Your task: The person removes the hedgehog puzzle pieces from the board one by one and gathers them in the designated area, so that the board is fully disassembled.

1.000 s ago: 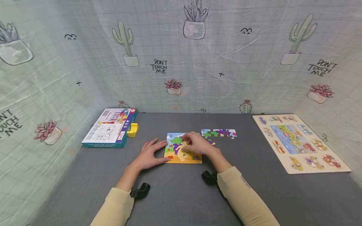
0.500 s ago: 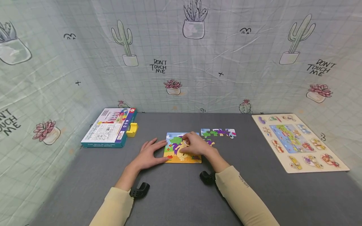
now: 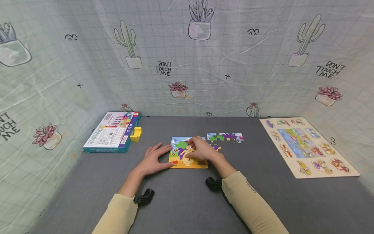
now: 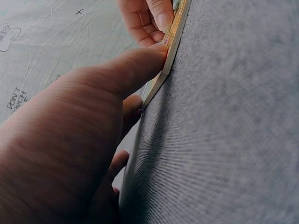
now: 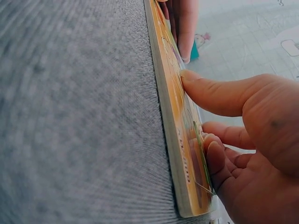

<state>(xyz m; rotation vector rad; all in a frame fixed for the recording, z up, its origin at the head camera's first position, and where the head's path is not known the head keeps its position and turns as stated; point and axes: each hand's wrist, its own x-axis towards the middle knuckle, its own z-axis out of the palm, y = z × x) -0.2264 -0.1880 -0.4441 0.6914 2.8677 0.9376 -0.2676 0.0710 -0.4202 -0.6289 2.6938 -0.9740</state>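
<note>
Box (image 3: pixel 109 133): Lies flat on the gray tabletop (image 3: pixel 181 204), left of frame center; shows a white printed upper face, a teal near side and a purple right side.
Left sleeve (image 3: pixel 118 213): Enters from the bottom edge, lower left of frame; beige.
Yellow block (image 3: pixel 136 134): Sits at the right side of the box; cannot tell whether touching or just beside.
Left wrist device (image 3: pixel 144 197): Projects, black and hooked, from the sleeve cuff.
Left hand (image 3: pixel 153 159): Rests at the left edge of the puzzle (image 3: pixel 182 154) with fingers extended and spread; touches the edge with the index finger, presses the lower left corner with the thumb.
Puzzle: Lies flat just below frame center; shows blue at the top, green foliage, a tan and purple animal, orange along the bottom; partly covered at right.
Right hand (image 3: pixel 201 150): Reaches over the right half of the puzzle; sets thumb and fingertips on the printed surface, with the remaining fingers curled; cannot tell whether gripping a puzzle piece.
Right wrist device (image 3: pixel 214 184): Projects, black and hooked, below the right hand.
Loose pieces (image 3: pixel 228 137): Lie in a short row near the upper right corner of the puzzle; continue lower down, partly behind the right hand.
Right sleeve (image 3: pixel 251 206): Enters from the bottom edge, lower right; beige.
Wooden board (image 3: pixel 293 165): Lies flat at the right of frame; carries colorful shapes around a printed center panel.
Backdrop (image 3: pixel 204 73): Spans the upper frame; bears potted-plant prints.
</note>
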